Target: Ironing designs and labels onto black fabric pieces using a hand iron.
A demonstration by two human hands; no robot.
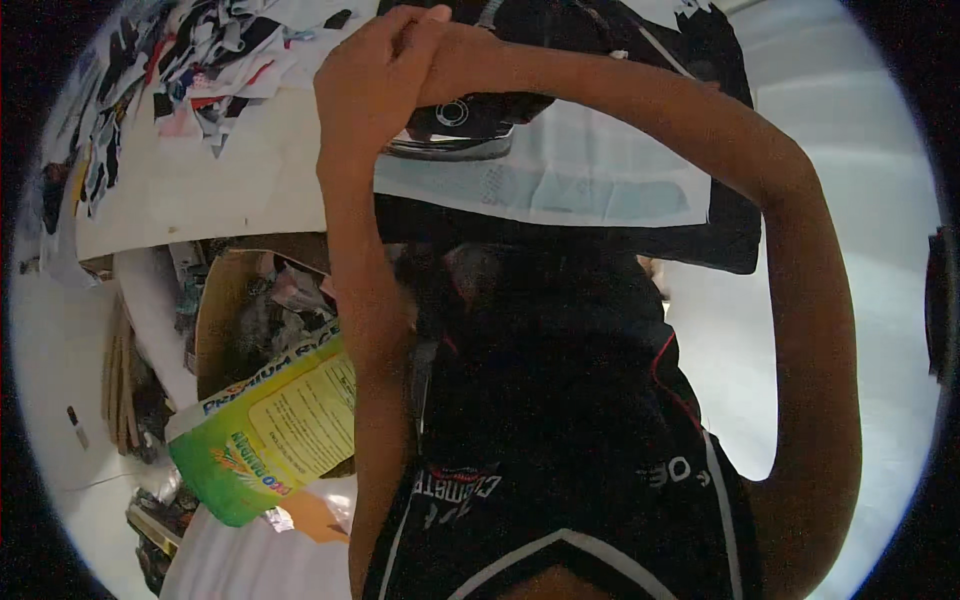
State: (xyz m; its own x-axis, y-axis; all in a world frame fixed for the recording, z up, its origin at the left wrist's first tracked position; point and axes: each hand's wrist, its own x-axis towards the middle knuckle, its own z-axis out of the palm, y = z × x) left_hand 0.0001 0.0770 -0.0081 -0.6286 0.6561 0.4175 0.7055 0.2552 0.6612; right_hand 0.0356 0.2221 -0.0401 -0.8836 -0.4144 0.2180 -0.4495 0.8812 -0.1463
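My left hand (375,75) and my right hand (445,62) overlap, fingers closed, atop a black iron (465,125) with a round dial and metal base; they hide most of its handle. The iron rests on a pale blue-white sheet (600,170) with faint markings, which lies on a black cloth or mat (660,240) at the work surface's edge.
A pile of black, white and red scraps (210,80) lies on the cream tabletop (200,200) at left. Below it are a cardboard box (225,310) of scraps, a green-yellow sack (265,430) and several brown slats (120,370). A pale surface (830,120) is at right.
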